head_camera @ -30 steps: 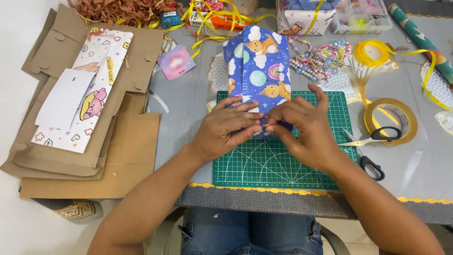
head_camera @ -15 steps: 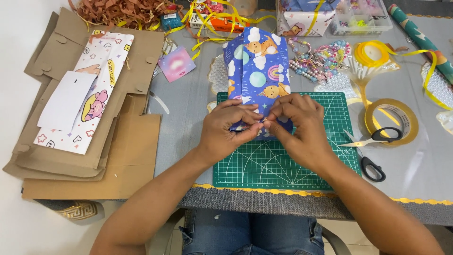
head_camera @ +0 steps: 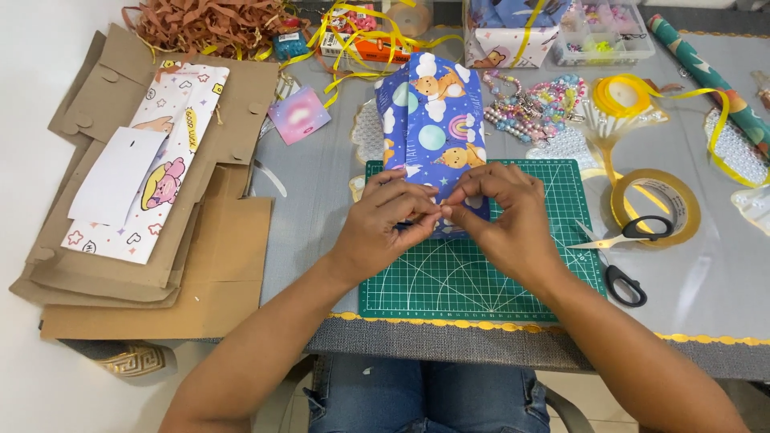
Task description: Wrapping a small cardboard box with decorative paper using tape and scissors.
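Observation:
A box wrapped in blue paper with cartoon animals and planets (head_camera: pixel 433 120) lies on the green cutting mat (head_camera: pixel 481 281), its long side running away from me. My left hand (head_camera: pixel 385 224) and my right hand (head_camera: pixel 505 216) meet at the near end of the box. The fingertips of both pinch the wrapping paper there, pressing the end fold together. The near end of the box is hidden under my fingers.
Black-handled scissors (head_camera: pixel 622 256) and a roll of clear tape (head_camera: pixel 654 204) lie right of the mat. Flat cardboard (head_camera: pixel 160 265) with patterned paper sheets is stacked at the left. Beads (head_camera: pixel 537 108), yellow ribbon (head_camera: pixel 634 96), a wrapped gift (head_camera: pixel 505 28) and a paper roll (head_camera: pixel 714 76) sit behind.
Both hands have drawn closer together at the near end of the box, and the fingertips now pinch the paper at the middle.

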